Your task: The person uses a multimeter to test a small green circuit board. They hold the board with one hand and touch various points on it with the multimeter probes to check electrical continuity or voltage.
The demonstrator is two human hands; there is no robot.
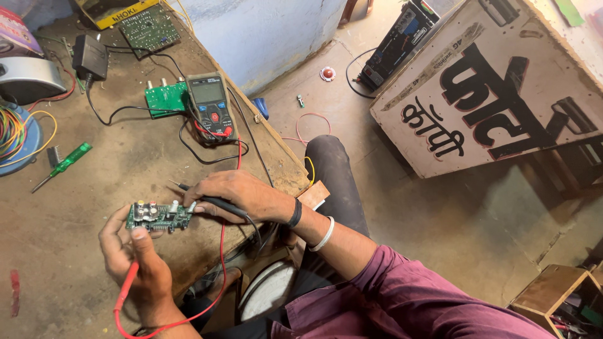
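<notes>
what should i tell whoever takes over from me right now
Left hand: holds the small green circuit board by its edge, red probe in the same grip.
Right hand: holds the black probe, tip just off the board's right end.
Multimeter: on the workbench behind, both leads plugged in.
Done: probes in hand.
Left: neither probe tip visibly on the board.

Soft, even daylight fills the scene, brightest on the concrete floor [440, 207] right of the workbench [75, 263]. Shadows under the hands on the bench are faint and diffuse. No harsh glare shows. Focus is sharp at centre; wide-angle distortion bends the bench's far edges.
</notes>
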